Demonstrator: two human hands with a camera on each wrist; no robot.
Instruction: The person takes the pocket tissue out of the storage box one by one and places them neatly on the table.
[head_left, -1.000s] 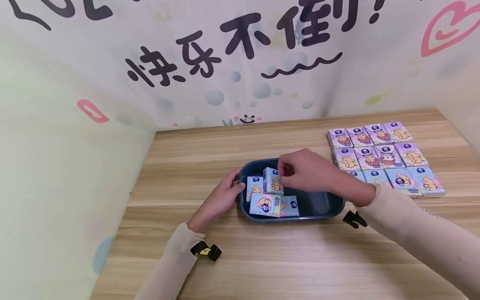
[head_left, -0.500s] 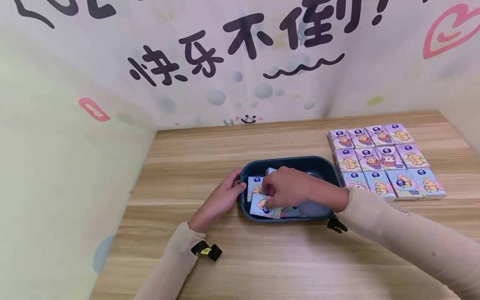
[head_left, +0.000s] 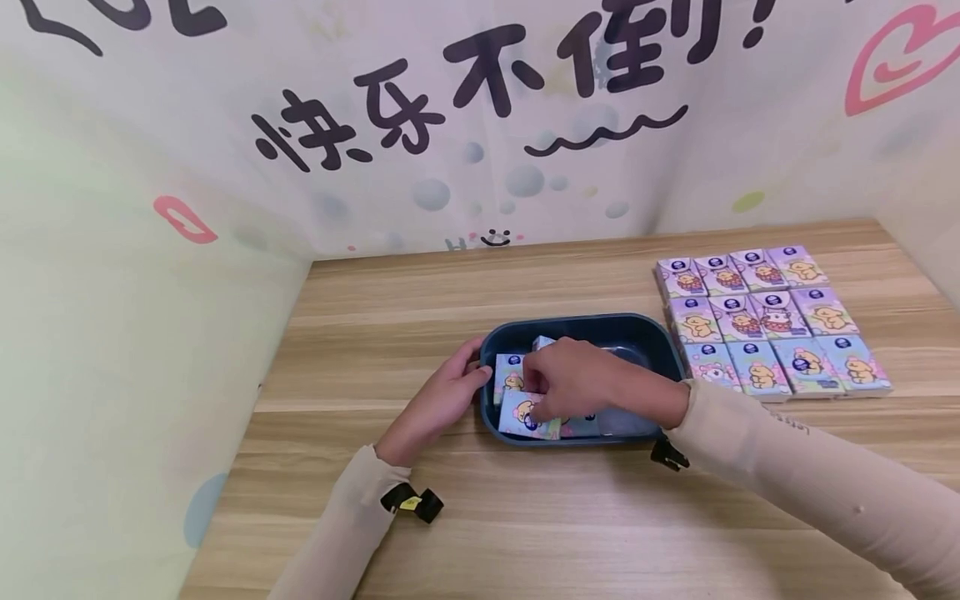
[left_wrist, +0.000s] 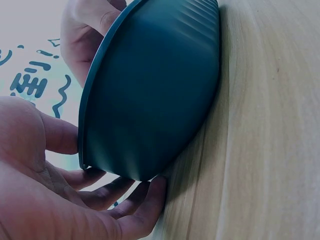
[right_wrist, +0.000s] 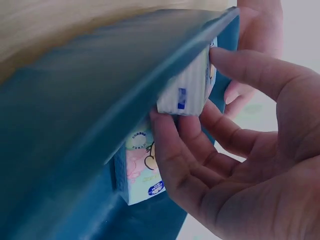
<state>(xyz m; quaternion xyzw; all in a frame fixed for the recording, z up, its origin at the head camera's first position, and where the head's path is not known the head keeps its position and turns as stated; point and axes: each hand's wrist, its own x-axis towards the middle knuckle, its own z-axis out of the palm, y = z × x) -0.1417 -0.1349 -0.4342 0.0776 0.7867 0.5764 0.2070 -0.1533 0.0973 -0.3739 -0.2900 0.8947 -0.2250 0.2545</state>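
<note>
A dark blue plastic bin stands on the table with several small tissue packs in its left half. My left hand grips the bin's left end, thumb at the rim and fingers curled against the outer wall. Inside the bin, my right hand pinches the front-left tissue pack. In the right wrist view its thumb lies on that pack's face and the fingers are at the white side. A second pack lies just below those fingers. The right hand partly hides the packs behind it.
To the right of the bin, several tissue packs lie in neat rows, purple ones behind and blue ones in front. A printed cloth hangs at the table's back and left. Wood-grain table surrounds the bin.
My right hand has moved left and toward me, from the upright pack at the back to the front-left pack, where it now pinches. The left hand has stayed on the bin.
</note>
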